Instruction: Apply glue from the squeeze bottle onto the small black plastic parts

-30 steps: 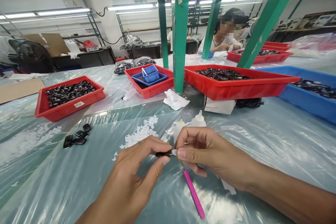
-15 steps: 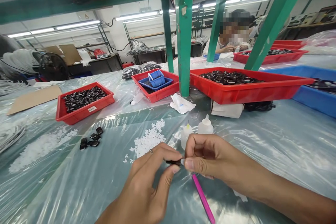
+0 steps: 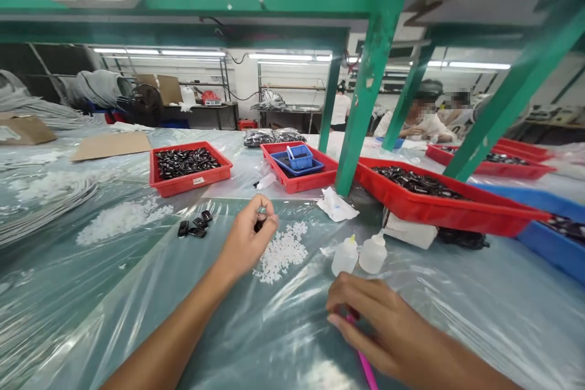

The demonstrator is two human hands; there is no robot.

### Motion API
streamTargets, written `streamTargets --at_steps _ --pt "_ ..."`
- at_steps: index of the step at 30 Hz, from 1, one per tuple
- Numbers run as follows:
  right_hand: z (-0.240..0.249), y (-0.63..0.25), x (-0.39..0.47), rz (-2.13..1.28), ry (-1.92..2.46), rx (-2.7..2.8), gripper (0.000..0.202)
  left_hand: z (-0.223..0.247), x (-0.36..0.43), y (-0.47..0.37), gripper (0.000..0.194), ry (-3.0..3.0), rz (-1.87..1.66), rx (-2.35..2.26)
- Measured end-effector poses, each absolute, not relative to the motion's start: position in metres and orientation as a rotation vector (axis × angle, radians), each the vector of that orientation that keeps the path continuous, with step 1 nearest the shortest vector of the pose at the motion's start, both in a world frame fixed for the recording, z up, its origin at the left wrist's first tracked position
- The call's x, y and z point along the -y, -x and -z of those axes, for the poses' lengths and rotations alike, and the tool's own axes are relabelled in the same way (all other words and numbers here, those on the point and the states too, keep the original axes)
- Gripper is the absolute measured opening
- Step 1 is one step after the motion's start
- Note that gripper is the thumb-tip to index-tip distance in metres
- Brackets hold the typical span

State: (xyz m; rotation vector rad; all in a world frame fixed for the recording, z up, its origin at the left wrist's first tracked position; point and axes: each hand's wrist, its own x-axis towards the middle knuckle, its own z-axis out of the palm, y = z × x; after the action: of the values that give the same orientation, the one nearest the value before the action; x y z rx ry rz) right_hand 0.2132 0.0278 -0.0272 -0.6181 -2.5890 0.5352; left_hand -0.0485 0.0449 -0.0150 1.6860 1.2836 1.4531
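Near the middle of the table, my left hand [image 3: 250,233] is closed around a small black part [image 3: 259,225], at the upper left of a pile of small white pieces [image 3: 284,251]. Further left lie several black parts [image 3: 197,226]. My right hand [image 3: 370,317] is bent over a pink stick [image 3: 367,372], whose upper end reaches between thumb and fingers; whether they grip it is unclear. Just beyond that hand stand two translucent bottles, one with a yellowish tip [image 3: 345,256] and one beside it [image 3: 373,253].
Red trays of black parts stand at the left [image 3: 194,181] and right [image 3: 457,204]. Another red tray [image 3: 304,183] holds blue containers. A green post [image 3: 361,109] rises behind a crumpled white wrapper [image 3: 337,205]. People sit at the far right.
My hands have separated. The left moved forward and away with the black part, and the right came down onto the pink stick. The camera view has tilted up and turned left.
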Motion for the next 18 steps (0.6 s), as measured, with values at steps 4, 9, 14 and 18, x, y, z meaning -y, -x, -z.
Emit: streamTargets --at_steps 4,9,14,18 --pt "0.022 -0.179 -0.029 -0.077 1.000 2.875 0.021 0.014 -0.047 0.051 0.011 -1.695 -1.476 -1.271" --pt "0.017 -0.135 -0.049 0.202 1.176 3.020 0.047 0.012 -0.045 0.050 0.011 -1.707 -1.467 -1.216" --pt "0.021 -0.127 -0.059 0.250 1.218 3.022 0.046 0.011 -0.041 0.044 0.021 -1.675 -1.413 -1.043" --pt "0.026 -0.133 -0.056 0.217 1.199 2.933 0.035 0.013 -0.040 0.041 0.023 -1.540 -1.365 -0.907"
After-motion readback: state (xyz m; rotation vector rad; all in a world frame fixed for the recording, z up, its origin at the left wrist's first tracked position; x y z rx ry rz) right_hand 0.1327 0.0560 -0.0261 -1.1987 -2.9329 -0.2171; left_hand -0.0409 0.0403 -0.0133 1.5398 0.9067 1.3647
